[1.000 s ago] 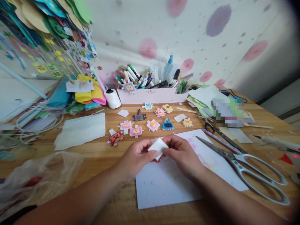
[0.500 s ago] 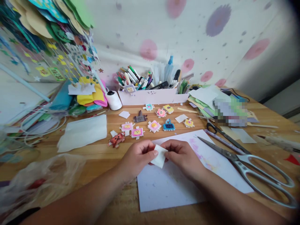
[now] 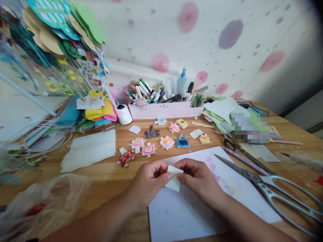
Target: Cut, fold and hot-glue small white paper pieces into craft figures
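A small white piece of paper [image 3: 174, 181] is pinched between my two hands, above a large white sheet [image 3: 184, 215] with purple and yellow smudges. My left hand [image 3: 152, 179] grips its left side with the thumb on top. On the right side, the thumb of my right hand [image 3: 196, 178] presses the edge. The curled fingers behind the paper are partly hidden. Just beyond my hands lie several small coloured paper figures, among them a red-brown one [image 3: 125, 157], a pink one [image 3: 148, 149] and a blue one [image 3: 182, 142].
Large scissors [image 3: 259, 181] lie over the sheet's right edge, beside a second, darker pair [image 3: 248, 154]. A pen box [image 3: 158, 111] and a thread spool [image 3: 123, 115] stand at the back. Left are folded white paper [image 3: 89, 151] and a plastic bag [image 3: 50, 201]; paper scraps [image 3: 219, 109] pile up right.
The view has tilted slightly upward, so everything sits lower in the picture. The small paper is turned a little between my fingers; both hands keep hold of it.
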`<action>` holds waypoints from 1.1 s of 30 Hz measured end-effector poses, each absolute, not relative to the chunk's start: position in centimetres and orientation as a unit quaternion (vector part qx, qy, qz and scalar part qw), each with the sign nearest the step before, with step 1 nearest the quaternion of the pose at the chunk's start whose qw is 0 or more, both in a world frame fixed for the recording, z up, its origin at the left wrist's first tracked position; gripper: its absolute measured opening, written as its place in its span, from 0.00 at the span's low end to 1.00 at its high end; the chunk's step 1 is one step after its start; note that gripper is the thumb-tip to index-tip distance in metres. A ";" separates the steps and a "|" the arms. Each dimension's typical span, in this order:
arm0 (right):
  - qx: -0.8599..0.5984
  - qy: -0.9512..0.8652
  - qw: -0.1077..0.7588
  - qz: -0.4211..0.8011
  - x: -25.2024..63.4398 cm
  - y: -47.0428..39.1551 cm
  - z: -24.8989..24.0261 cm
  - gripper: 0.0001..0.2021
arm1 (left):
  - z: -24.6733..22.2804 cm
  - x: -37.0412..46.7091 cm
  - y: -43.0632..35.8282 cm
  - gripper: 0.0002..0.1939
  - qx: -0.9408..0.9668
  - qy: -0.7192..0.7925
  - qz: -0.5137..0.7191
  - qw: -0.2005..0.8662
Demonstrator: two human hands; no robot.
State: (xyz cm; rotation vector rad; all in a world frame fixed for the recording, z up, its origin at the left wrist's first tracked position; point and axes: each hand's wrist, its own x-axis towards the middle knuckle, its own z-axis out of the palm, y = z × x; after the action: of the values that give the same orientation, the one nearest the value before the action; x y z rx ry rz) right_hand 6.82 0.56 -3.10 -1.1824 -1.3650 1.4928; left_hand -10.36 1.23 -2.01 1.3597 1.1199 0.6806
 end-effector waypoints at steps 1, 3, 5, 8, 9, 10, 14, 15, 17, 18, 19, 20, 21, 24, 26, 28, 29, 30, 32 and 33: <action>-0.463 -0.540 0.385 0.587 6.9 0.6 -3.1 0.07 | -2.0 -10.4 1.2 0.11 0.579 0.482 0.297 0.587; -0.467 -0.545 0.375 0.586 6.9 0.8 -3.1 0.06 | -1.9 -10.4 1.2 0.11 0.569 0.483 0.308 0.590; -0.478 -0.546 0.365 0.583 7.0 0.9 -3.2 0.06 | -1.8 -10.4 1.2 0.11 0.559 0.478 0.317 0.599; -0.487 -0.546 0.365 0.576 6.9 1.0 -3.2 0.07 | -1.8 -10.4 1.2 0.10 0.549 0.463 0.330 0.612; -0.485 -0.543 0.368 0.579 6.9 1.0 -3.1 0.07 | -1.8 -10.4 1.2 0.10 0.548 0.459 0.331 0.616; -0.482 -0.538 0.371 0.584 6.9 1.0 -3.1 0.07 | -1.9 -10.4 1.3 0.10 0.545 0.458 0.330 0.620; -0.471 -0.518 0.375 0.607 6.8 1.0 -2.8 0.10 | -2.2 -10.7 1.6 0.12 0.552 0.461 0.316 0.619; -0.468 -0.522 0.377 0.605 6.8 0.9 -2.8 0.11 | -2.3 -10.8 1.7 0.12 0.560 0.459 0.314 0.614; -0.464 -0.538 0.375 0.595 6.8 0.8 -2.7 0.12 | -2.5 -11.0 1.8 0.12 0.579 0.453 0.311 0.602; -0.465 -0.545 0.370 0.591 6.8 0.8 -2.7 0.12 | -2.5 -11.0 1.8 0.12 0.587 0.453 0.309 0.595; -0.466 -0.549 0.364 0.590 6.8 0.8 -2.7 0.13 | -2.5 -11.1 1.9 0.12 0.593 0.457 0.309 0.587; -0.468 -0.549 0.359 0.592 6.8 0.8 -2.7 0.14 | -2.4 -11.1 1.9 0.12 0.596 0.461 0.309 0.579; -0.470 -0.545 0.357 0.596 6.8 0.8 -2.8 0.14 | -2.3 -11.1 1.9 0.11 0.599 0.466 0.312 0.572; -0.477 -0.526 0.373 0.598 6.9 1.1 -2.9 0.15 | -2.0 -11.0 2.0 0.10 0.587 0.478 0.329 0.564; -0.480 -0.515 0.389 0.595 7.0 1.2 -3.1 0.15 | -1.8 -10.9 2.0 0.11 0.562 0.482 0.335 0.583; -0.473 -0.503 0.402 0.601 7.2 1.2 -3.2 0.15 | -1.8 -10.8 1.9 0.11 0.539 0.480 0.330 0.609; -0.466 -0.496 0.407 0.609 7.2 1.2 -3.3 0.14 | -1.9 -10.8 1.9 0.11 0.532 0.476 0.328 0.619; -0.458 -0.488 0.410 0.620 7.3 1.2 -3.3 0.14 | -1.9 -10.8 1.9 0.12 0.528 0.473 0.329 0.624; -0.442 -0.470 0.411 0.644 7.3 1.2 -3.4 0.11 | -1.9 -10.8 1.8 0.12 0.522 0.470 0.335 0.628; -0.437 -0.461 0.411 0.654 7.3 1.2 -3.3 0.09 | -1.9 -10.8 1.7 0.12 0.519 0.472 0.338 0.627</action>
State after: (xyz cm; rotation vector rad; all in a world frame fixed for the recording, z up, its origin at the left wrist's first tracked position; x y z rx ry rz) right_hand 7.27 1.22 -3.35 -1.1004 -1.1602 1.6452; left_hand -10.77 1.73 -1.92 1.1906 1.0810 0.7756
